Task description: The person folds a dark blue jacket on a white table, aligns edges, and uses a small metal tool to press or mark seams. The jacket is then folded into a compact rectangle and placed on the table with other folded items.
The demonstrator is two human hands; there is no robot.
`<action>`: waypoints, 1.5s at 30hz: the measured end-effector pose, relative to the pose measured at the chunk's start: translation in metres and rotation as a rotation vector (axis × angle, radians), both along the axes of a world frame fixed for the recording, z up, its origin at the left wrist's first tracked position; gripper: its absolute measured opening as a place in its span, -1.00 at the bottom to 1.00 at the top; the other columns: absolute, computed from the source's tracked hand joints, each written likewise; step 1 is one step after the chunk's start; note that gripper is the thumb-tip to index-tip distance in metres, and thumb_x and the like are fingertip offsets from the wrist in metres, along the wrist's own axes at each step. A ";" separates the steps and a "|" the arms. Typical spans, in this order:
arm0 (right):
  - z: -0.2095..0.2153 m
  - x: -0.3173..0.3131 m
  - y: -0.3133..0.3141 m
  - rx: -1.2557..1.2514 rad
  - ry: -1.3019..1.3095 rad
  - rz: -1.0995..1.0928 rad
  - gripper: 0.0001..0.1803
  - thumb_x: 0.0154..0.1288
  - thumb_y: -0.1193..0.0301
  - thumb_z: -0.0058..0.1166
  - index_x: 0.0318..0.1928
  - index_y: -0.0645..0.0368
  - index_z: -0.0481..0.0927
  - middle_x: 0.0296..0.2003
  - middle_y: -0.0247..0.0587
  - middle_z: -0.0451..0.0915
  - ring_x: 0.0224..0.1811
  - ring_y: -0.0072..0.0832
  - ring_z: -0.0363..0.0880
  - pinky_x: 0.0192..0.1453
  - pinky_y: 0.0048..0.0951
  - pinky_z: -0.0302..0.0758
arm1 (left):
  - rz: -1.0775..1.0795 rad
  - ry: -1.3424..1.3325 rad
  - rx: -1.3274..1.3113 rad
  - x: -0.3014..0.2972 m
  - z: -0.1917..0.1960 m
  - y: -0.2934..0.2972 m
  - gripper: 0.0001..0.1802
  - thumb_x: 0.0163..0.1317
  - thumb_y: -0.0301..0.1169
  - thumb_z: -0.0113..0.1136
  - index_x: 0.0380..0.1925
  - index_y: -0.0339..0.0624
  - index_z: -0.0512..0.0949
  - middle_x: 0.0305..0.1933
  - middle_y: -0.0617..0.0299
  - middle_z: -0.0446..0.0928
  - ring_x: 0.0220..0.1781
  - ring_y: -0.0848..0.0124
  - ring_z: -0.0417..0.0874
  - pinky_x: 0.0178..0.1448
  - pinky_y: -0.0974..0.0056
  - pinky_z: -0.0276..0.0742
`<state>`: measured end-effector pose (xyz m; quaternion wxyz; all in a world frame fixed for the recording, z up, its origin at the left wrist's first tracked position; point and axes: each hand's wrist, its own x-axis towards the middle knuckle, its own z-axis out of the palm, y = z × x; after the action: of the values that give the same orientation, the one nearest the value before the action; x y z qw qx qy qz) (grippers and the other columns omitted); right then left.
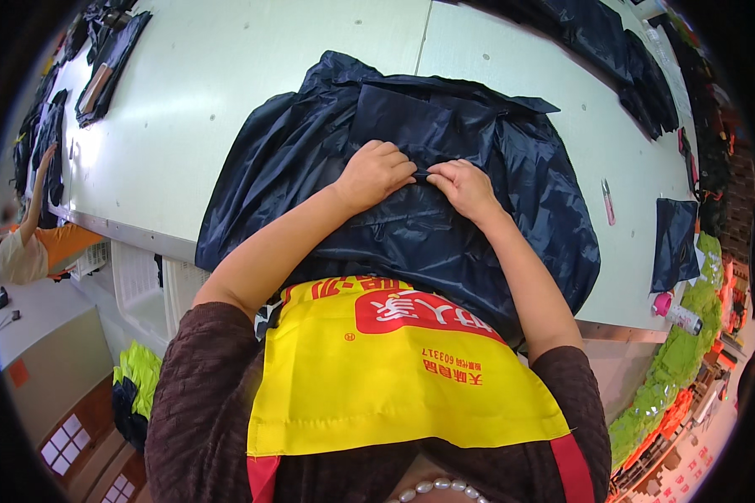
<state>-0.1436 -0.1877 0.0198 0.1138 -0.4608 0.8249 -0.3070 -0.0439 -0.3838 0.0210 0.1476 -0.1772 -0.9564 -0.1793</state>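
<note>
A large, shiny navy garment [252, 180] lies crumpled on the table in front of me, its near side hanging down against my yellow apron [377, 411]. Near its middle, my left hand [376, 174] pinches a narrow fold of the cloth. A short way to the right, my right hand [464, 186] grips the same fold between thumb and fingers. A strip of the fold shows between the two hands. Just beyond them a flat rectangular panel [398, 117] of the same cloth lies smooth. What the fingertips cover is hidden.
The pale table [226, 59] carries a small pink-handled tool [608, 201] and a dark cloth piece [673, 243] on the right. Folded dark garments [113, 71] lie far left, more dark cloth [596, 42] far right. A bottle [678, 314] is at the right edge. Another person [29, 251] works at left.
</note>
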 end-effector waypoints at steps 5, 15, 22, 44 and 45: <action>0.023 0.008 -0.003 -0.079 0.492 0.124 -0.71 0.01 0.37 0.23 -0.18 0.05 0.64 -0.35 -0.38 0.50 -0.26 -0.38 0.44 -0.17 -0.40 0.41 | 0.027 -0.200 0.236 -0.019 -0.009 -0.012 -0.79 0.12 -0.26 0.22 -0.40 -0.17 0.65 -0.35 0.15 0.62 -0.24 0.19 0.58 -0.09 0.16 0.46; 0.000 -0.028 -0.007 0.021 -0.098 0.031 -0.75 0.08 0.25 0.21 -0.24 0.07 0.68 -0.46 -0.33 0.54 -0.30 -0.33 0.49 -0.21 -0.35 0.46 | -0.008 0.039 -0.012 -0.024 0.007 -0.010 -0.67 -0.02 -0.19 0.31 -0.24 -0.05 0.60 -0.25 0.30 0.54 -0.10 0.34 0.49 0.05 0.23 0.33; 0.020 -0.029 -0.014 -0.120 0.415 0.136 -0.76 -0.01 0.41 0.25 -0.24 0.06 0.64 -0.43 -0.38 0.51 -0.29 -0.40 0.45 -0.21 -0.40 0.45 | -0.023 -0.227 0.161 -0.060 -0.005 -0.031 -0.72 0.07 -0.13 0.24 -0.42 -0.10 0.68 -0.40 0.22 0.60 -0.19 0.28 0.53 -0.04 0.20 0.38; -0.004 -0.089 -0.036 -0.061 0.083 0.039 -0.78 0.05 0.33 0.22 -0.27 0.13 0.64 -0.45 -0.31 0.53 -0.30 -0.33 0.47 -0.18 -0.32 0.44 | 0.162 0.248 -0.084 -0.069 0.007 -0.019 -0.71 0.01 -0.27 0.21 -0.22 -0.05 0.57 -0.22 0.33 0.53 -0.16 0.39 0.48 -0.07 0.26 0.32; 0.000 -0.091 -0.038 -0.027 0.042 0.049 -0.77 0.05 0.32 0.22 -0.26 0.13 0.64 -0.45 -0.31 0.53 -0.30 -0.32 0.47 -0.17 -0.32 0.44 | 0.165 0.248 -0.086 -0.070 -0.002 -0.021 -0.72 0.01 -0.28 0.20 -0.22 -0.06 0.58 -0.22 0.32 0.53 -0.16 0.39 0.48 -0.07 0.27 0.32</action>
<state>-0.2343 -0.2259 0.0194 0.0978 -0.4887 0.8113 -0.3056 -0.1135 -0.4050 0.0187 0.2710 -0.1249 -0.9489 -0.1023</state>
